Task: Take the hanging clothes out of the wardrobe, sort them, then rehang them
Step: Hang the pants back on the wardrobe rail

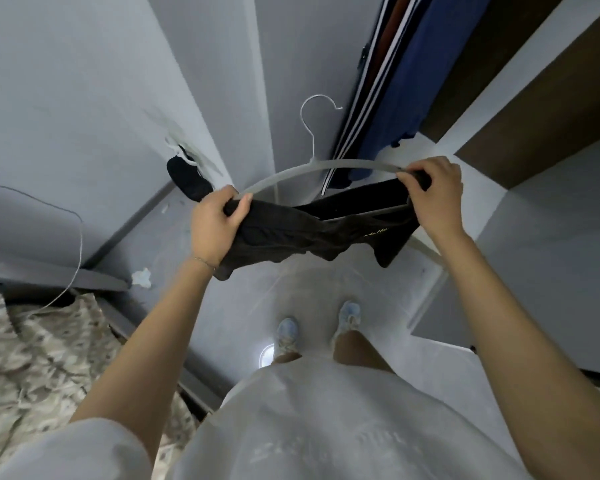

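A dark brown garment (302,233) with small gold lettering hangs bunched across a grey plastic hanger (319,166) with a metal hook, held level in front of me. My left hand (215,226) grips the garment's left edge at the hanger's left end. The right end of the hanger and the cloth over it are pinched by my right hand (433,192). Behind the hanger, in the open wardrobe, hang a blue garment (409,81) and a dark one with white stripes (371,98).
The wardrobe's brown door (541,109) stands open at the right. A bed with patterned bedding (32,362) lies at the lower left. A black item (187,178) rests by the grey wall. A thin white cable (73,265) trails to the bed. My feet stand on the pale floor (312,285).
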The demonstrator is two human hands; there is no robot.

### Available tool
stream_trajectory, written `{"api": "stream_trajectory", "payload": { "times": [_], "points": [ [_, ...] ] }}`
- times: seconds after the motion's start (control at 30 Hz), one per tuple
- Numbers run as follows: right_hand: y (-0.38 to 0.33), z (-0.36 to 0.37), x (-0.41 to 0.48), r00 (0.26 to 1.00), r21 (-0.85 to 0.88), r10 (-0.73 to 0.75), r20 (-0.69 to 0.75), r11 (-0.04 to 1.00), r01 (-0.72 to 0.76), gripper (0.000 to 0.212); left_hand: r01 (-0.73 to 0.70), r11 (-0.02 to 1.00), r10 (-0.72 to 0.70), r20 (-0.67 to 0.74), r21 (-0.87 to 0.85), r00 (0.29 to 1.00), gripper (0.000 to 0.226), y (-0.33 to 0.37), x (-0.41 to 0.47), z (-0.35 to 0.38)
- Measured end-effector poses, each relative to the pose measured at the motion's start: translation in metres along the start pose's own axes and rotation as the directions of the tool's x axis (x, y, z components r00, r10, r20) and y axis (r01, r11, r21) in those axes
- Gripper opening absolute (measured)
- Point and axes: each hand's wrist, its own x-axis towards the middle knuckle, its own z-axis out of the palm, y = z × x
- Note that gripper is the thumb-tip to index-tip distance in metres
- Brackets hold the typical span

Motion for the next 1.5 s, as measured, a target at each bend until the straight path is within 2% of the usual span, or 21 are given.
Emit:
{"api": "stream_trajectory", "payload": {
  "times": [0.17, 0.37, 0.53, 0.7, 0.87, 0.97, 1.13, 1.33, 1.5],
  "points": [
    [0.06, -0.04, 0.022, 0.998, 0.08, 0.058, 0.019, 0.995, -0.059, 0.021, -0.066, 0.997, 0.063, 0.075, 0.037, 0.995, 0.046, 0.048, 0.024, 0.06],
    [0.132, -0.091, 0.058, 0.999, 0.063, 0.047, -0.019, 0.997, -0.046, 0.018, -0.136, 0.987, 0.114, 0.23, 0.084, 0.967, 0.039, 0.099, 0.048, 0.131],
    [0.157, -0.131, 0.103, 0.997, 0.065, 0.055, -0.056, 0.997, -0.052, 0.02, -0.141, 0.989, 0.125, 0.279, 0.038, 0.952, 0.021, 0.13, 0.081, 0.167],
    [0.169, -0.152, 0.146, 0.99, 0.077, 0.067, -0.124, 0.995, -0.058, 0.019, -0.222, 0.969, 0.173, 0.339, 0.109, 0.925, 0.017, 0.138, 0.134, 0.19],
    [0.181, -0.153, 0.185, 0.972, 0.114, 0.114, -0.207, 0.989, -0.092, 0.019, -0.191, 0.981, 0.178, 0.283, 0.02, 0.942, 0.02, 0.167, 0.185, 0.208],
    [0.185, -0.155, 0.21, 0.967, 0.128, 0.133, -0.218, 0.986, -0.106, 0.019, -0.235, 0.972, 0.234, 0.199, -0.016, 0.952, 0.022, 0.184, 0.213, 0.213],
    [0.182, -0.152, 0.254, 0.955, 0.14, 0.129, -0.265, 0.986, -0.094, 0.019, -0.315, 0.949, 0.312, 0.11, 0.017, 0.944, 0.035, 0.192, 0.268, 0.216],
    [0.164, -0.156, 0.299, 0.91, 0.14, 0.144, -0.39, 0.986, -0.096, 0.021, -0.305, 0.951, 0.308, 0.076, -0.05, 0.948, 0.029, 0.212, 0.313, 0.219],
    [0.152, -0.177, 0.337, 0.915, 0.093, 0.097, -0.392, 0.994, -0.065, 0.03, -0.338, 0.936, 0.339, -0.009, -0.097, 0.941, 0.025, 0.237, 0.341, 0.223]
  ]
}}
